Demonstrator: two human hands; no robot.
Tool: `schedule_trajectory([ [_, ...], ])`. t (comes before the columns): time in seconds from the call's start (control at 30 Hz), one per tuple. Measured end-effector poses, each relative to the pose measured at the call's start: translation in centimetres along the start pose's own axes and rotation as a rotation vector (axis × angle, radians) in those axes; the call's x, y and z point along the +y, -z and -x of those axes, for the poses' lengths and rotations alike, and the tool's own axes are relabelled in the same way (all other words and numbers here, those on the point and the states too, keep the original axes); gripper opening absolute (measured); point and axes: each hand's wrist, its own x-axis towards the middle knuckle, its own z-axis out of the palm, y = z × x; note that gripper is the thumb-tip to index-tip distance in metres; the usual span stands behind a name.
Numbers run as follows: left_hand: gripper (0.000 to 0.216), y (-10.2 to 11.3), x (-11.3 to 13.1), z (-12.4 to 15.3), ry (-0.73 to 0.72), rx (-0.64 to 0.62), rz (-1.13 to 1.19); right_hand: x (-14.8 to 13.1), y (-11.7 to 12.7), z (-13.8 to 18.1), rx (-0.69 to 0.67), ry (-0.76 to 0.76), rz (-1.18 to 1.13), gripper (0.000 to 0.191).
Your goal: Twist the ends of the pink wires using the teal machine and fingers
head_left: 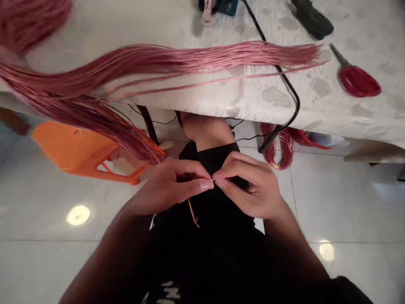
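My left hand and my right hand meet above my lap, fingertips almost touching. Thumb and forefinger of each are pinched on a thin pinkish-copper wire. A tiny piece of it shows between the fingertips, and a longer tail hangs below my left hand. The rest of the wire is hidden by my fingers. Beyond my hands, a long bundle of pink wires lies along the table, with part of it drooping over the edge toward my left hand.
On the table lie a red-handled tool with a pointed tip, a dark green object and a black cable. An orange plastic stool stands at left. A red wire coil hangs below the table edge at right.
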Motion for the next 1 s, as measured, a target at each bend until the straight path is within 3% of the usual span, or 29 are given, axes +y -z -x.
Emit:
schedule_trajectory([
  [0.33, 0.02, -0.2, -1.1, -0.3, -0.114, -0.051, 0.13, -0.1, 0.1, 0.0, -0.01, -0.042, -0.058, 0.012],
  [0.6, 0.014, -0.8, -0.5, -0.3, -0.11, 0.068, -0.014, 0.0, 0.4, 0.1, -0.033, -0.062, -0.042, 0.012],
  [1.0, 0.024, -0.6, -1.0, -0.2, -0.171, -0.103, 0.173, 0.0, 0.3, 0.0, -0.047, -0.037, -0.142, 0.011],
])
